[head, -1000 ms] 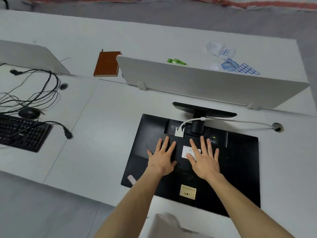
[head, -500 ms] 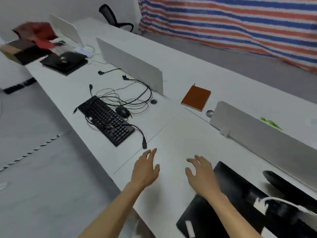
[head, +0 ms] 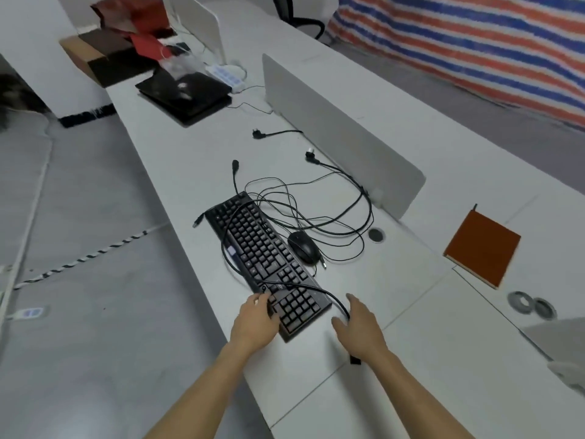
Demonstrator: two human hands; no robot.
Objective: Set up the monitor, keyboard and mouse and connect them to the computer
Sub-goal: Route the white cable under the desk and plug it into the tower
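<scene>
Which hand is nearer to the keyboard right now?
Left. The left hand touches the near end of the keyboard, fingers on its edge. The right hand is off its near right corner, not touching it, over a black cable.

No text can be read anywhere: the key legends on the keyboard and its small sticker are too blurred.
</scene>
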